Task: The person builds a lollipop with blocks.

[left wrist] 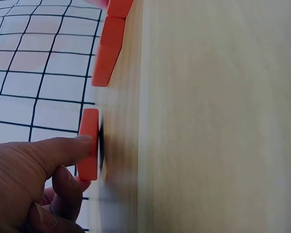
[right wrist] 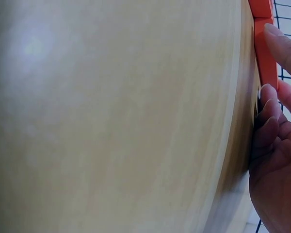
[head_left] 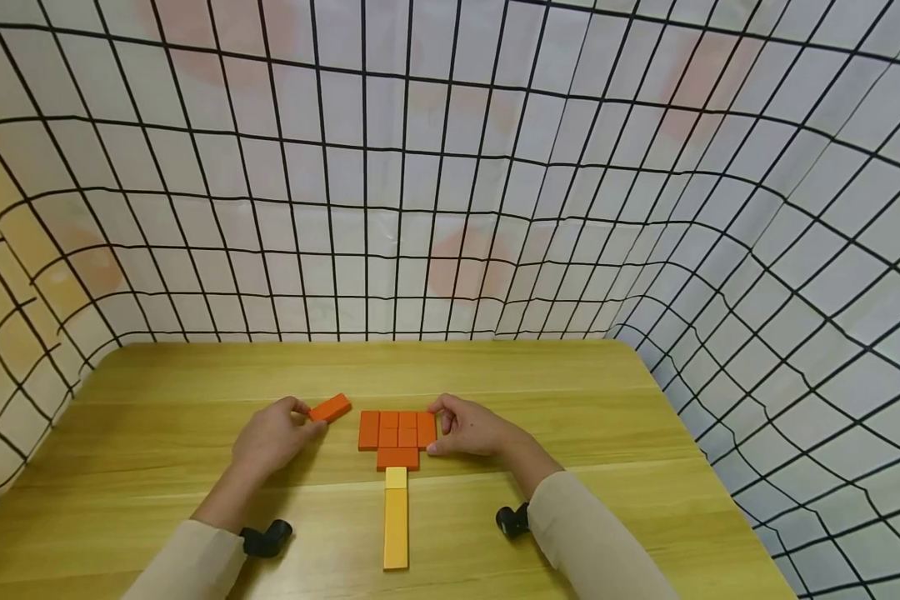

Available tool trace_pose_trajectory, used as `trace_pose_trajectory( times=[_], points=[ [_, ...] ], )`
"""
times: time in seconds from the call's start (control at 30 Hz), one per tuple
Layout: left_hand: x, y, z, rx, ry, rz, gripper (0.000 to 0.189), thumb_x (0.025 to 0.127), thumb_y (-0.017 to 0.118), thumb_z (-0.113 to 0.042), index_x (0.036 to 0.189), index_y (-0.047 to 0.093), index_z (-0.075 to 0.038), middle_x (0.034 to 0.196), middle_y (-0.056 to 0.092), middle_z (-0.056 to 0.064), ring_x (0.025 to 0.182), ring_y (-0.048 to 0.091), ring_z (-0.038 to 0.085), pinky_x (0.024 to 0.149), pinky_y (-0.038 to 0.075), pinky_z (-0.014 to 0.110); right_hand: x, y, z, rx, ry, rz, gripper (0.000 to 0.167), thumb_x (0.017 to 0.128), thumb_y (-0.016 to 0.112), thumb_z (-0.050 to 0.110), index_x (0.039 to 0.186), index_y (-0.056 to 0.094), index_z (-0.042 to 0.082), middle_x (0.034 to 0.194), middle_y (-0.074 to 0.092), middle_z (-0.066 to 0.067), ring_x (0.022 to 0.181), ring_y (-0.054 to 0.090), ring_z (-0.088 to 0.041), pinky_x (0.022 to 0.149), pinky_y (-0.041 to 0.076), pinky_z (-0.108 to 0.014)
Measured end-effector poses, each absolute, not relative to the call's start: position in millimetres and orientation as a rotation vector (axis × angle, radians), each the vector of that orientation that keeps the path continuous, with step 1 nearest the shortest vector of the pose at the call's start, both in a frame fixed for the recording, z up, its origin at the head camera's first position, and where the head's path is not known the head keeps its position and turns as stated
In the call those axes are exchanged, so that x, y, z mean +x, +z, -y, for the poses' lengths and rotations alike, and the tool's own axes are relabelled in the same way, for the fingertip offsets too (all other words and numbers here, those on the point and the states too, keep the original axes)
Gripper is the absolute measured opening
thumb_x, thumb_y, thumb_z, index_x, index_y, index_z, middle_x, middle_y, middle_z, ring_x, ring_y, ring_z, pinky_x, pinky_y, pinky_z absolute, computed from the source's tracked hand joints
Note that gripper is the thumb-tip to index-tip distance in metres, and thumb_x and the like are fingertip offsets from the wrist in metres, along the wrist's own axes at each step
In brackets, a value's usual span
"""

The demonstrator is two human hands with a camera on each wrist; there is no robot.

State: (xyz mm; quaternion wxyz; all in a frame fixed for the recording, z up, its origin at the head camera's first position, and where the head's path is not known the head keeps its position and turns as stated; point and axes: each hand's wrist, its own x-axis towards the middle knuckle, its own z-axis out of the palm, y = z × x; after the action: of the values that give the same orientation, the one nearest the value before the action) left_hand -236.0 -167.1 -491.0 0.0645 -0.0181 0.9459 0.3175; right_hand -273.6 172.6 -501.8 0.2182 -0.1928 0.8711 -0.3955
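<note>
My left hand [head_left: 270, 437] pinches a loose orange rectangular block [head_left: 330, 408] between thumb and fingers, left of the arrangement. In the left wrist view, this orange block [left wrist: 89, 143] is close over the table, with a dark shadow beside it. My right hand [head_left: 468, 427] holds the rightmost upright orange block [head_left: 427, 432], thumb at its near end and index finger at its far end. That block [right wrist: 266, 56] abuts another orange piece in the right wrist view, where the other fingers curl near the tabletop. Several orange blocks [head_left: 388, 437] lie flat together between both hands.
Below the orange group, a crosswise orange block [head_left: 397, 459] meets a short yellow block [head_left: 396, 477] and a long yellow block [head_left: 396, 529] in line toward me. The wooden table [head_left: 607, 517] ends at a black grid net [head_left: 450, 200] over white sheeting.
</note>
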Motion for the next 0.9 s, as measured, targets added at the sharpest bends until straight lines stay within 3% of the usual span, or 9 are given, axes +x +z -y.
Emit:
trace_pose_trajectory(
  times=[0.33, 0.9],
  points=[
    [-238, -490, 162, -0.064, 0.981, -2.872, 0.047, 0.094, 0.072, -0.040, 0.120, 0.067, -0.002, 0.080, 0.067, 0.004, 0.066, 0.050, 0.018, 0.057, 0.036, 0.030, -275, -503, -172, -0.540, -1.092, -2.412, 0.053, 0.085, 0.085, 0.026, 0.128, 0.056, 0.016, 0.094, 0.053, -0.003, 0.070, 0.045, -0.014, 0.068, 0.042, -0.027],
    [-242, -491, 147, 0.010, 1.103, -2.878, 0.048, 0.094, 0.072, -0.039, 0.127, 0.066, -0.004, 0.083, 0.067, 0.005, 0.060, 0.051, 0.016, 0.054, 0.038, 0.030, -275, -502, -173, -0.534, -1.090, -2.416, 0.054, 0.085, 0.085, 0.026, 0.129, 0.056, 0.016, 0.094, 0.053, -0.003, 0.072, 0.045, -0.014, 0.070, 0.043, -0.029]
  ],
)
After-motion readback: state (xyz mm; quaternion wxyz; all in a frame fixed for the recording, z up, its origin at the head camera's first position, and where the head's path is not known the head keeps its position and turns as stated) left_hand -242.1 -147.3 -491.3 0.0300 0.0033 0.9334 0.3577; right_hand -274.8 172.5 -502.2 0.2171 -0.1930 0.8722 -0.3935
